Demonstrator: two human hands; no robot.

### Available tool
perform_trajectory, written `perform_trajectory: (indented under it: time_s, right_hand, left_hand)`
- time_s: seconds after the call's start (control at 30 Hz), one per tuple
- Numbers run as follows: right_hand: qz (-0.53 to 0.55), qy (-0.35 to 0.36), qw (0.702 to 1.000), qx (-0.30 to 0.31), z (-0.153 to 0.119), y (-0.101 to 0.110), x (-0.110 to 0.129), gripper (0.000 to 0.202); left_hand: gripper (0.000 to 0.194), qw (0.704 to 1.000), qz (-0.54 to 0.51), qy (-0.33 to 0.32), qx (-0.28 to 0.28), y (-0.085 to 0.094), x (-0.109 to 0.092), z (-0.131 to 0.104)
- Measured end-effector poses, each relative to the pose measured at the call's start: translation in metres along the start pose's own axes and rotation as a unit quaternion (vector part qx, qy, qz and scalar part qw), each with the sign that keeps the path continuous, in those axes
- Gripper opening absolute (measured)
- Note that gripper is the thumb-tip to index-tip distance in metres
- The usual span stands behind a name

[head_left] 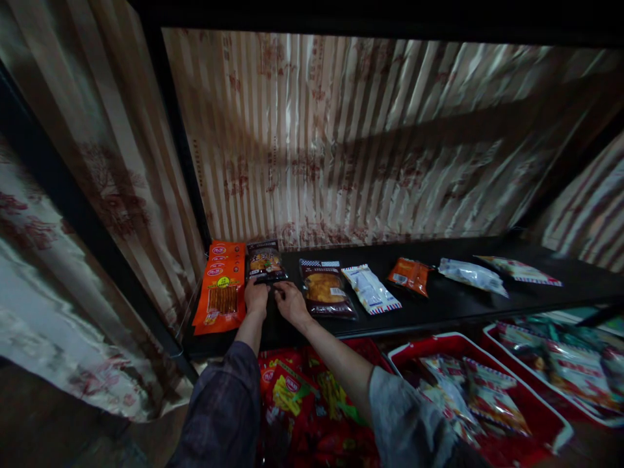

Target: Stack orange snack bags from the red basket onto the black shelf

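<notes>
A dark snack packet [264,259] with a food picture lies at the back left of the black shelf. My left hand [256,299] is at its lower left edge, fingers curled on the film. At the lower right edge, my right hand [291,303] has thumb and forefinger close together, seemingly pinching the packet's edge; the shadow there hides the exact contact. Left of my hands are overlapping orange snack packs [223,292] with brown sticks showing through a window. Just right of my right hand lies a brown packet [325,289] with a round, golden food inside.
Further right on the shelf [453,309] lie a white packet [371,288], an orange packet [410,275], a silvery packet [472,276] and a flat packet [524,269]. Below stand red baskets [550,426] of bagged snacks. A black post [180,130] and patterned curtain [312,130] enclose the shelf.
</notes>
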State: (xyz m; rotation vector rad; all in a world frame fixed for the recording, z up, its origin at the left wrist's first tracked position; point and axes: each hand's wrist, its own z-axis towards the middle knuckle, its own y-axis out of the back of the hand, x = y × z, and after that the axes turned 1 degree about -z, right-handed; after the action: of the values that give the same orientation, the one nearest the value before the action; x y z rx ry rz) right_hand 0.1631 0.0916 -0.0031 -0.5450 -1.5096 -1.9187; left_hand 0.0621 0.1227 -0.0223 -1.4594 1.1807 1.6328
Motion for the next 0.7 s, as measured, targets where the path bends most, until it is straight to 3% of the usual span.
perform_trajectory:
  time_s: [0.1,0.27,0.4,0.53,0.6,0.7]
  right_hand:
    - [0.057,0.041,0.997,-0.015,-0.028,0.005,0.003,0.03]
    - [0.112,0.092,0.989,0.004,-0.095,0.012,-0.004,0.03]
    - [0.045,0.033,0.993,0.103,-0.143,0.01,-0.017,0.03]
    - [-0.03,-0.012,0.98,0.194,-0.186,0.0,-0.035,0.028]
    - [-0.044,-0.038,0.965,0.257,-0.205,-0.008,-0.049,0.025]
    - [-0.018,-0.122,0.94,0.318,-0.228,-0.022,-0.074,0.019]
  left_hand:
    - [0.032,0.998,-0.051,0.031,0.025,0.014,0.003,-0.03]
    - [0.021,0.976,-0.155,0.086,0.127,0.044,0.013,-0.093]
    - [0.02,0.98,-0.073,0.095,0.156,0.058,0.035,-0.142]
    - [0.021,0.973,0.077,0.059,0.209,0.065,0.075,-0.183]
    - [0.021,0.957,0.137,0.1,0.233,0.069,0.097,-0.196]
    - [0.016,0.944,0.185,0.159,0.223,0.077,0.128,-0.204]
